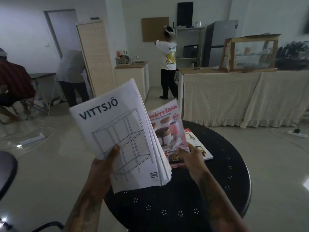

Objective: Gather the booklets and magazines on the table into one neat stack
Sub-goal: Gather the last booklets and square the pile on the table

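Holding the booklets (117, 139) upright over the table (234, 173), both hands were busy.

The left hand (103, 163) pinched the white booklets at the lower edge, thumb across the VITTSJÖ cover; the bundle looked thin-paged and floppy, likely to fan at its loose corner, so a grip near the spine would serve best. The right hand (192, 158) gripped the bottom edge of the glossy magazine (168, 129) just behind, probably slick. Farther back, another magazine (199, 148) lay flat on the table.
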